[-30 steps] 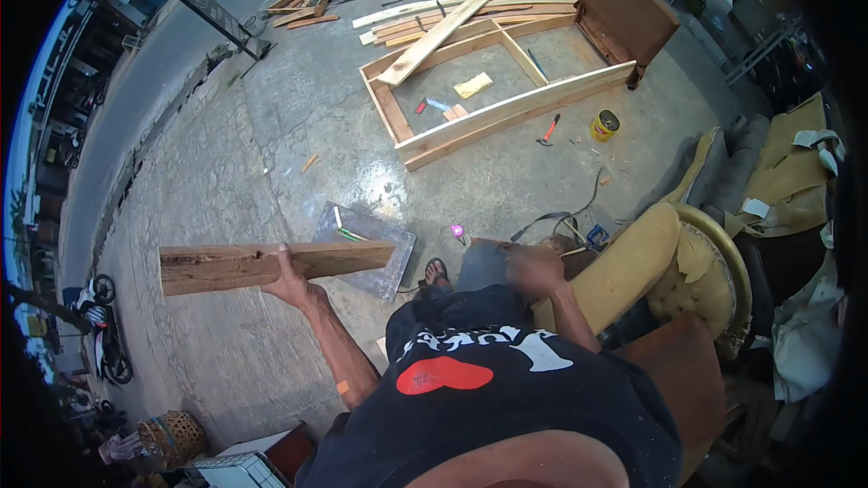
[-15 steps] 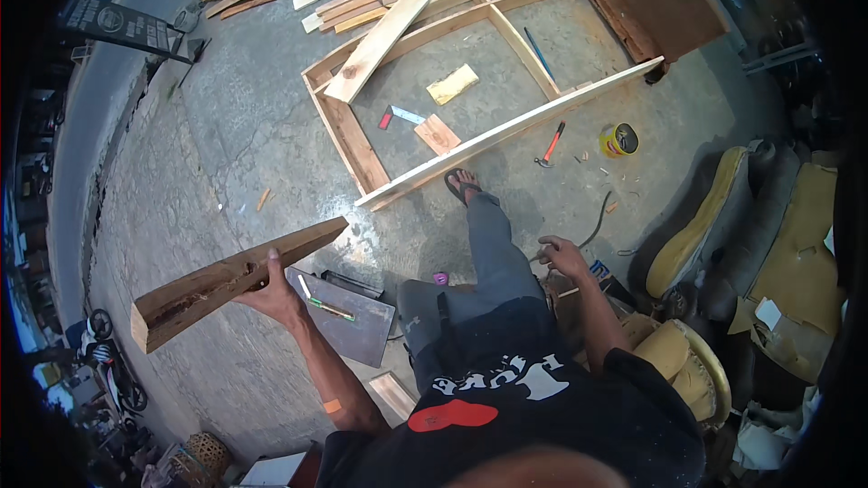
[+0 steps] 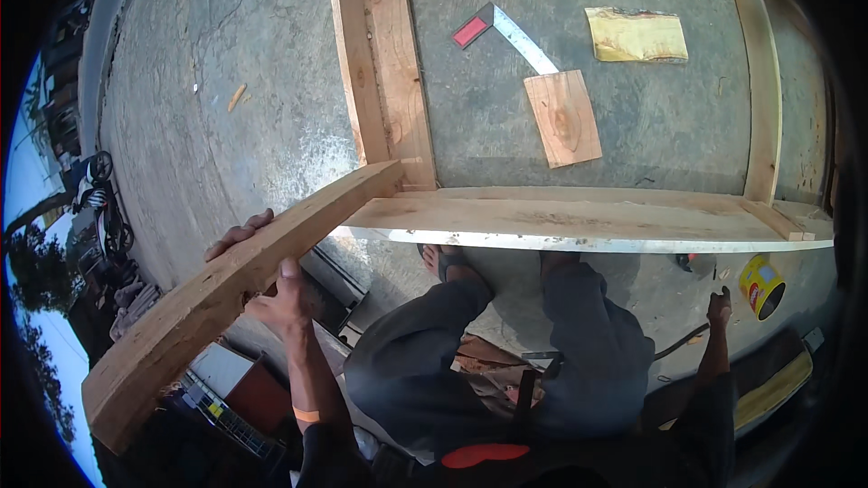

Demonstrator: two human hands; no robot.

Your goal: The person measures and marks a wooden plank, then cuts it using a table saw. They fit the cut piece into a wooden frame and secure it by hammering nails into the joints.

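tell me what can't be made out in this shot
Head view:
- left hand: its palm is hidden behind the plank it grips.
- wooden frame: the far side is cut off by the top edge.
- right hand: small, near the yellow can; whether it holds anything is unclear.

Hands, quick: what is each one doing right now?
Left hand: closed on the wooden plank.
Right hand: holds nothing, fingers loosely open.
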